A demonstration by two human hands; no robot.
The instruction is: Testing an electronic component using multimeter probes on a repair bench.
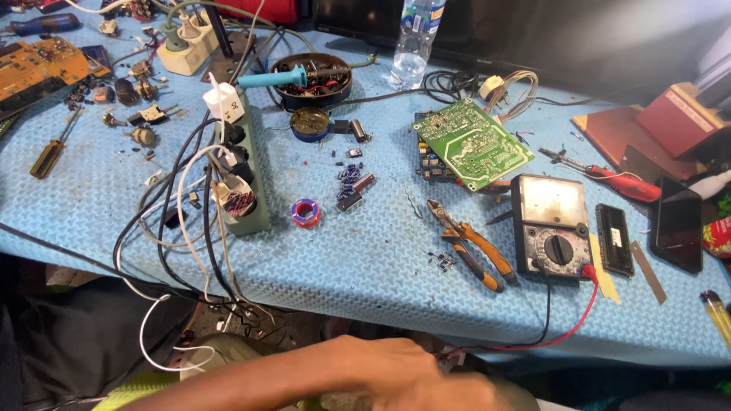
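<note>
the multimeter [552, 227] lies flat near the front edge of the worktop [365, 259], dial up, and its black and red leads [567, 323] drop over that edge toward the one hand [396, 377] in view. that hand is low in the picture, below the worktop edge and blurred; which hand it is cannot be told, nor whether its fingers are curled on anything, though the lead ends seem to run close to it. no second hand shows.

just left of the meter lie orange-handled pliers [472, 243], jaws pointing away, and behind them a green circuit board [472, 143] sits tilted with its solder side up, which leaves the joints open to probing. a red-handled screwdriver [609, 179] rests to the right of the board. a small black module [614, 238] and a dark phone [678, 224] lie right of the meter. further left, a crowded power strip [240, 164] keeps plugs within reach, with a roll of red and blue tape [306, 213] beside it.
</note>
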